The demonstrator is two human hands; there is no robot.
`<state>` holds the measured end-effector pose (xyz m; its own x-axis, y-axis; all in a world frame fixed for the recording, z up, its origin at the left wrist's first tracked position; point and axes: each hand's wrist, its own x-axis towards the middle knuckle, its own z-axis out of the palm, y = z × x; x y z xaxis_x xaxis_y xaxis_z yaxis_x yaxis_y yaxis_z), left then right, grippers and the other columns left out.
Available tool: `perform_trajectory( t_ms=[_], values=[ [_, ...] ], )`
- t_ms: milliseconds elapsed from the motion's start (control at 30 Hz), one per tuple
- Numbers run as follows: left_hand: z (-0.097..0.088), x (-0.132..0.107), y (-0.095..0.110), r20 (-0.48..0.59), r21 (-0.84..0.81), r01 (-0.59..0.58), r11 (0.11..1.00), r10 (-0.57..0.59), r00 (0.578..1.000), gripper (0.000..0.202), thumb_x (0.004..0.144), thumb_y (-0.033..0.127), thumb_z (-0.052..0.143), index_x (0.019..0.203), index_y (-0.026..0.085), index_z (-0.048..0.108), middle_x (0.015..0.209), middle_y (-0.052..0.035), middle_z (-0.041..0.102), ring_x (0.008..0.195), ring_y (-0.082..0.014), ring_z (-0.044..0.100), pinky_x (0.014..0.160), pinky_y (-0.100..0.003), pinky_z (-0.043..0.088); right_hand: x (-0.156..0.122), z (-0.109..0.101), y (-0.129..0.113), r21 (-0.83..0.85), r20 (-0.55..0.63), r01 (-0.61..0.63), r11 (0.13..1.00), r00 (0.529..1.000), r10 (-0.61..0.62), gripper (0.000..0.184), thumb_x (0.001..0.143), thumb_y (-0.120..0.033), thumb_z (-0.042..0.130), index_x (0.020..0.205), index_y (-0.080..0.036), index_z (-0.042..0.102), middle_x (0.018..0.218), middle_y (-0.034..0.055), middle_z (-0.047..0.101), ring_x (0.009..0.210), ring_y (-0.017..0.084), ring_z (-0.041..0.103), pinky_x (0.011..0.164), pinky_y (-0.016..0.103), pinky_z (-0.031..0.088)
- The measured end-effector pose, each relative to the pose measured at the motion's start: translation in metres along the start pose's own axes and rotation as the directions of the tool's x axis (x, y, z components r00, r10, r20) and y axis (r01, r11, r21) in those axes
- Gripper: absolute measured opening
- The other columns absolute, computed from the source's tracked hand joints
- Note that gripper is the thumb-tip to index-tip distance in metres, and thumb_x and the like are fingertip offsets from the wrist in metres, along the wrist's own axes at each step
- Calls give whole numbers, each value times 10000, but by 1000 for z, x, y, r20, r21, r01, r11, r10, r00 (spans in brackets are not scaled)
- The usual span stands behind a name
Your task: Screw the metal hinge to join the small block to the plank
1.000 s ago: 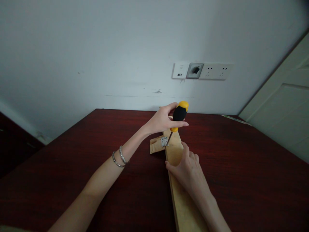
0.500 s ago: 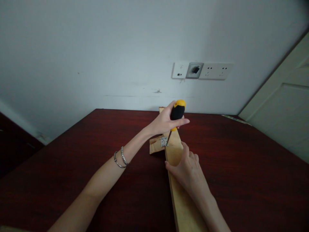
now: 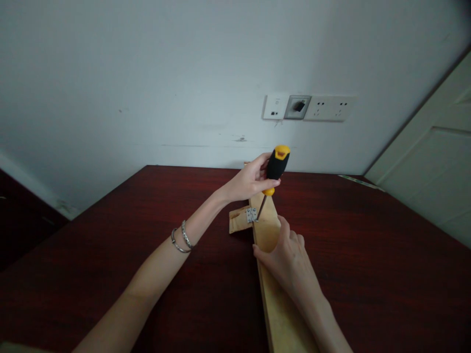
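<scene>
My left hand (image 3: pixel 254 177) is closed around a screwdriver (image 3: pixel 277 163) with a black and yellow handle. The screwdriver leans to the right, its tip down at the right leaf of a small metal hinge (image 3: pixel 251 214). That hinge joins a long wooden board (image 3: pixel 268 235) to a short wooden piece (image 3: pixel 240 219) on its left. My right hand (image 3: pixel 290 255) grips the long board across its width, thumb on the near left edge and fingers over the right edge. The screw under the tip is too small to make out.
Beneath everything lies a dark red wooden table (image 3: pixel 198 284), its far edge against a pale wall (image 3: pixel 198 73). Wall sockets (image 3: pixel 329 108) sit above the table. A white panelled door (image 3: pixel 434 162) stands at the right.
The screwdriver handle has tipped further right and up, while the tip stays at the hinge. My left hand's fingers have shifted on the handle. My right hand remains on the board.
</scene>
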<state>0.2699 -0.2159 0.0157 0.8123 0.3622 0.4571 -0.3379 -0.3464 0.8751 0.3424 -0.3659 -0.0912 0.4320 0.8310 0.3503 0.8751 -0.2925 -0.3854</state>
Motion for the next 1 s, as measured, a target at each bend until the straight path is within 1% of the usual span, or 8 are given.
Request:
perform_trajectory(
  t_ms=[67, 167, 300, 400, 467, 633, 800, 1000],
  values=[
    [-1, 1, -1, -37, 8, -23, 1000, 24, 999, 561, 685, 223, 651, 1184, 189, 395, 960, -42, 511, 861, -152, 559, 832, -337, 479, 0, 0, 0, 0, 5, -2, 1000, 1000, 2, 768, 670, -412, 629, 1303, -78, 351, 892, 139, 581, 837, 299, 508, 759, 400, 425],
    [-1, 2, -2, -56, 35, -63, 997, 65, 996, 556, 682, 224, 655, 1177, 195, 403, 996, -46, 510, 909, -166, 558, 838, -341, 481, 0, 0, 0, 7, 7, -5, 1000, 1000, 5, 761, 668, -403, 632, 1299, -82, 354, 888, 136, 582, 828, 289, 511, 763, 398, 425],
    [-2, 3, 0, -112, 116, -111, 987, 124, 986, 568, 692, 250, 646, 1192, 165, 391, 1052, -68, 506, 1009, -206, 540, 878, -355, 478, 0, 0, -1, 12, 6, -8, 1000, 1000, 8, 767, 666, -406, 634, 1301, -79, 353, 886, 139, 585, 837, 293, 511, 762, 397, 427],
    [-7, 5, 0, -155, 169, -160, 973, 186, 970, 583, 700, 272, 632, 1208, 150, 372, 1092, -80, 503, 1063, -228, 523, 911, -369, 467, 0, -1, -1, -2, 26, -18, 1000, 999, 18, 780, 666, -417, 636, 1304, -71, 353, 890, 144, 586, 857, 306, 509, 763, 399, 427],
    [-12, 5, -2, -163, 199, -174, 964, 208, 964, 592, 710, 282, 615, 1227, 151, 356, 1126, -88, 495, 1091, -236, 512, 920, -375, 462, 0, -1, -2, -6, 42, -23, 1000, 999, 23, 785, 666, -415, 639, 1308, -66, 351, 899, 147, 585, 865, 307, 508, 768, 398, 427],
    [-19, 7, -8, -162, 245, -168, 955, 211, 964, 595, 725, 289, 600, 1250, 159, 353, 1158, -92, 489, 1110, -246, 506, 915, -378, 469, -1, -1, -1, -4, 39, -18, 1000, 999, 18, 796, 671, -421, 634, 1316, -54, 344, 901, 150, 582, 871, 306, 504, 784, 397, 427],
    [-19, 8, -12, -166, 188, -193, 963, 224, 960, 544, 712, 248, 628, 1197, 162, 400, 1128, -76, 512, 1073, -233, 533, 937, -387, 467, -1, 0, 0, -10, 25, -11, 1000, 1000, 11, 799, 661, -428, 641, 1308, -59, 354, 887, 146, 584, 856, 304, 504, 777, 402, 429],
    [-17, 7, -12, -151, 152, -152, 977, 175, 973, 489, 707, 212, 630, 1146, 151, 423, 1091, -76, 522, 1081, -244, 523, 963, -403, 451, 0, -2, -1, -7, 28, -20, 1000, 999, 20, 788, 661, -428, 639, 1303, -67, 358, 871, 141, 582, 850, 306, 504, 754, 397, 431]
  ],
)
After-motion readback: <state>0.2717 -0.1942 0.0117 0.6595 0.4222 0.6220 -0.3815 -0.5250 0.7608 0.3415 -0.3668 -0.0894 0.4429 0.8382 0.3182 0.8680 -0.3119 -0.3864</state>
